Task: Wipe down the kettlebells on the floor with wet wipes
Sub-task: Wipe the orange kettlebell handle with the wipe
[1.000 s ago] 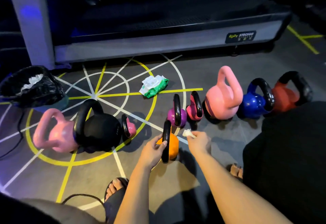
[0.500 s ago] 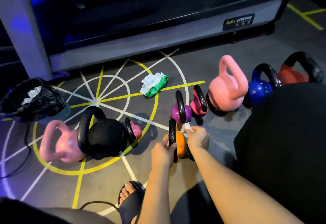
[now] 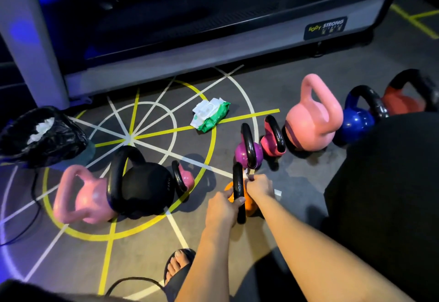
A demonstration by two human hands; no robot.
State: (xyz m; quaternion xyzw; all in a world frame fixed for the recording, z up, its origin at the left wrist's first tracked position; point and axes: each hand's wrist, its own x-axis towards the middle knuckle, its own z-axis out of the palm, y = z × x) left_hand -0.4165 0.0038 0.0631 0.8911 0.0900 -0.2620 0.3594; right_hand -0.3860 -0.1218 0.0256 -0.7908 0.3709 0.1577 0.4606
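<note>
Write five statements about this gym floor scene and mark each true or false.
1. The left hand grips the black handle of the orange kettlebell. True.
2. The right hand holds nothing. False: it pinches a white wipe beside that handle.
3. The wipes pack sits inside the black bag. False: it lies on the floor, well apart from the bag.
4. The black bag holds crumpled white material. True.
5. The blue kettlebell stands between the large pink kettlebell and the red kettlebell. True.
</note>
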